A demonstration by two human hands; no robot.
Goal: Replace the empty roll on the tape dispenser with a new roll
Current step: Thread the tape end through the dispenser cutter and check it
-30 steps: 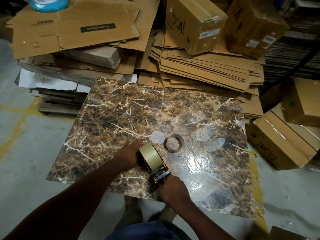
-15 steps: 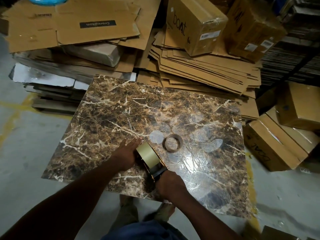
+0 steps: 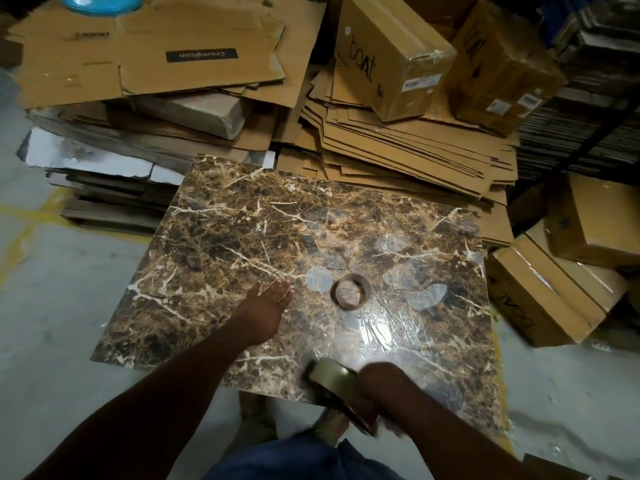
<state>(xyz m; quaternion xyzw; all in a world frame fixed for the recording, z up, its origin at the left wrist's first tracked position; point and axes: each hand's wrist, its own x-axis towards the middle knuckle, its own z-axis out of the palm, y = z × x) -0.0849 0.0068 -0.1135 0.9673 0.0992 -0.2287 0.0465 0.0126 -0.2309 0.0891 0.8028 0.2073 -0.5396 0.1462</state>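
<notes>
Spreading across most of the view, a marble-patterned slab [image 3: 242, 237] is laid among stacks of flattened cardboard [image 3: 398, 150] and sealed boxes [image 3: 391, 53]. The left hand [image 3: 266, 303] is held flat and open just above the slab, fingers spread, gripping nothing. The right hand [image 3: 377, 393] is closed around the tape dispenser [image 3: 336, 386] at the slab's near edge, with the new roll [image 3: 325, 372] apparently seated on it. The empty roll [image 3: 351, 291] is left lying on its side on the slab, well apart from the dispenser. The swap itself is judged largely done; next, the tape's free end would need to be threaded to the cutter. The dispenser is blurred, so its blade, its handle and the seating of the roll cannot be made out, and the right fingertips are smeared.
</notes>
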